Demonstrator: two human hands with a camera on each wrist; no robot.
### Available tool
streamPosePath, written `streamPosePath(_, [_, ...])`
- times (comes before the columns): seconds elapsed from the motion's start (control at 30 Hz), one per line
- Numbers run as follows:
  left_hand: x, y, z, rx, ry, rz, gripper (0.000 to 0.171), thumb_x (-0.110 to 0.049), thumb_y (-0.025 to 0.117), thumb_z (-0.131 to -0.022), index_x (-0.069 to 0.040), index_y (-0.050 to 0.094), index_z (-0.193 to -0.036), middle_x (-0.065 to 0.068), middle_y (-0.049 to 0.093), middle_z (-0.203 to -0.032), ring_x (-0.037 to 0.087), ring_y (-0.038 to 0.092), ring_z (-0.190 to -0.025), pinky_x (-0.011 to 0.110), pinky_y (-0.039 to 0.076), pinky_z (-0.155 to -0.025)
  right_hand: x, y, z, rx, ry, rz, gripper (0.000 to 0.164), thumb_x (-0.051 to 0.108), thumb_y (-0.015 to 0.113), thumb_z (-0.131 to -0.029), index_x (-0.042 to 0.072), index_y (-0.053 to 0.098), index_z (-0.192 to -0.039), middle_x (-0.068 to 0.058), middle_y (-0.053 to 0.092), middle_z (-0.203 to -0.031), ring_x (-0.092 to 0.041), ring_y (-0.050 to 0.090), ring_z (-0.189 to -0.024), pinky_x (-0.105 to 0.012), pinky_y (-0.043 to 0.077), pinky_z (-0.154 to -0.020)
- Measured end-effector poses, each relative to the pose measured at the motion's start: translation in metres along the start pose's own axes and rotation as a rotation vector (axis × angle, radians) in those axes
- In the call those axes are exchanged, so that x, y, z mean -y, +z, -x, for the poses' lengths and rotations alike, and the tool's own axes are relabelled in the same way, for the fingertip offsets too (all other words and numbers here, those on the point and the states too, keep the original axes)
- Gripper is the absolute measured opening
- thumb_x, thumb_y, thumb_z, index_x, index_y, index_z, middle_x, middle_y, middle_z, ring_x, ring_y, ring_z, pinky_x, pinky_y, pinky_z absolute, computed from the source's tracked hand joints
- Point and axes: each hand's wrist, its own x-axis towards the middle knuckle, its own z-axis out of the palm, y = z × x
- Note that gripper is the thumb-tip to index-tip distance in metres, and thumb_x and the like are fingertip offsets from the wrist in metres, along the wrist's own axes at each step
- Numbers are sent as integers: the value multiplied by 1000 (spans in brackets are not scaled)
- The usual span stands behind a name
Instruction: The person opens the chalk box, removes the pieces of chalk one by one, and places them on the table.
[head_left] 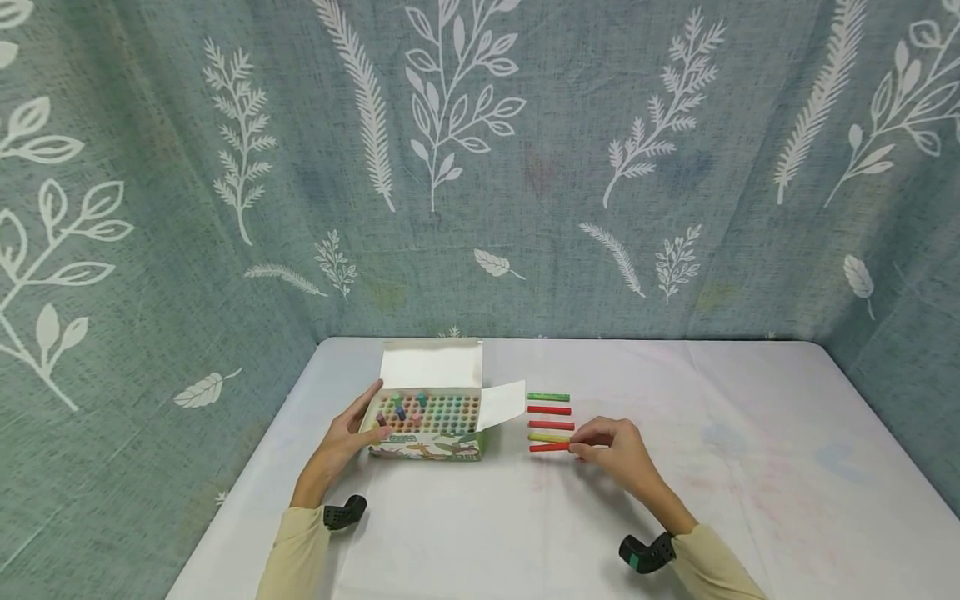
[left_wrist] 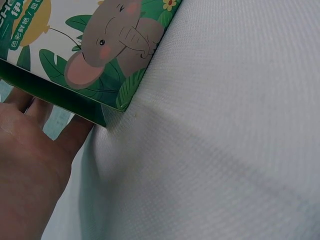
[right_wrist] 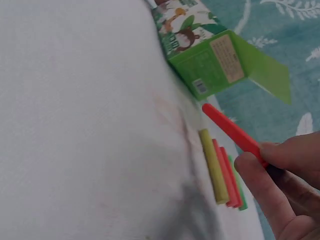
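Note:
An open cardboard box (head_left: 427,450) with animal pictures stands at the left of the table, its grid of holes filled with coloured chalk sticks, several poking up. My left hand (head_left: 339,446) grips the box's left end, thumb over the front rim and fingers toward the back corner. Between thumb and fingers, my right hand (head_left: 618,454) pinches one end of a red chalk stick (right_wrist: 232,131); its other end points toward the box. Just behind it lies a yellow chalk stick (right_wrist: 214,167), followed by two red sticks and a green chalk stick (head_left: 548,397), in a row.
The box's white lid (head_left: 431,365) is raised at the back, and a side flap (head_left: 502,404) sticks out right toward the row. A white cloth covers the table (head_left: 480,533). Grey-green leaf-patterned curtains (head_left: 540,275) hang behind and at both sides.

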Motion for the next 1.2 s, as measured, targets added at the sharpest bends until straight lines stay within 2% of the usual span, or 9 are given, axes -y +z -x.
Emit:
streamPosePath(0.13, [-17, 5, 7, 7, -3, 3, 83, -18, 70, -88, -21, 20, -153, 4, 12, -157, 28, 9, -143, 61, 11, -109, -7, 5, 1, -22, 11, 26, 5, 2, 75, -79, 6, 74, -82, -1, 67, -82, -15, 65, -72, -23, 54, -68])
streamPosePath(0.2, [-19, 5, 8, 10, 12, 6, 82, -17, 70, -88, -20, 20, -153, 5, 11, -157, 28, 8, -143, 60, 12, -110, -10, 8, 2, -33, 4, 35, 5, 1, 75, -79, 4, 74, -81, -2, 66, -81, -15, 65, -71, -23, 54, -67])
streamPosePath(0.3, [-10, 3, 3, 12, 32, 20, 83, -14, 70, -87, -20, 20, -153, 5, 10, -158, 27, 5, -144, 58, 11, -111, -13, 11, 2, -37, -20, 62, 5, -1, 75, -78, 3, 74, -80, -2, 66, -80, -14, 64, -68, -23, 54, -64])
streamPosePath(0.43, [5, -1, -3, 7, 46, 26, 82, -14, 70, -87, -27, 21, -152, 1, 10, -157, 24, 4, -144, 57, 11, -111, -15, 16, 2, -62, -47, 158, 10, -2, 76, -76, 7, 74, -76, 3, 65, -77, -10, 61, -68, -22, 53, -62])
streamPosePath(0.53, [10, -2, -5, 1, 52, 18, 81, -15, 70, -88, -32, 23, -151, -2, 12, -157, 22, 5, -144, 57, 12, -111, -14, 19, 2, -89, -80, 231, 13, -3, 78, -74, 10, 74, -74, 6, 64, -75, -7, 60, -69, -22, 52, -62])
streamPosePath(0.8, [10, -1, -4, -8, 48, 19, 81, -20, 71, -86, -35, 25, -150, -3, 13, -157, 22, 7, -144, 57, 13, -111, -15, 20, 0, -89, -149, 328, 15, -7, 77, -72, 7, 72, -74, 2, 64, -74, -8, 57, -65, -22, 49, -58])
streamPosePath(1.0, [10, -1, -3, -5, 42, 15, 81, -20, 71, -87, -36, 24, -150, -2, 11, -157, 24, 6, -144, 60, 13, -110, -13, 20, -1, -70, -161, 371, 17, -7, 77, -71, 8, 72, -75, 5, 61, -73, -8, 53, -65, -22, 47, -57])
streamPosePath(1.2, [10, 1, -3, -7, 37, 13, 81, -21, 71, -86, -36, 24, -150, -2, 11, -157, 25, 6, -144, 61, 12, -109, -4, 18, -4, -28, -131, 385, 15, -5, 75, -73, 9, 71, -77, 5, 61, -75, -11, 54, -70, -25, 49, -63])
